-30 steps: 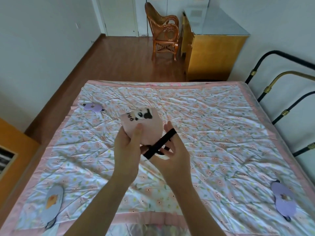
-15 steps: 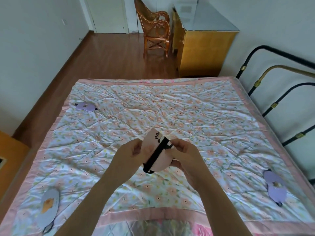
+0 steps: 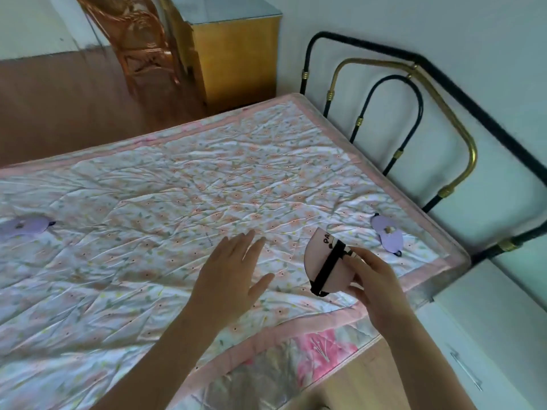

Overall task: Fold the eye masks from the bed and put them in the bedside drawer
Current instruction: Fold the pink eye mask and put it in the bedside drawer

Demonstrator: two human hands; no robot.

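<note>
My right hand (image 3: 374, 279) grips a folded pink panda eye mask (image 3: 322, 263), its black strap wrapped around it, above the bed's near right part. My left hand (image 3: 233, 276) hovers open over the floral quilt (image 3: 177, 202), apart from the mask, fingers spread. A purple eye mask (image 3: 387, 235) lies flat near the bed's right corner by the headboard. Another purple eye mask (image 3: 25, 226) lies at the left edge of the view. The white bedside cabinet (image 3: 485, 335) with a metal drawer handle (image 3: 466, 369) stands at the lower right, its drawer closed.
A black and brass metal headboard (image 3: 414, 119) runs along the bed's right side against the wall. A yellow wooden cabinet (image 3: 236, 54) and a rattan chair (image 3: 133, 37) stand beyond the bed on the wooden floor (image 3: 59, 108).
My left hand has let go of the folded pink mask and opened. My right hand carries the mask to the right. The view has swung right toward the headboard and bedside cabinet.
</note>
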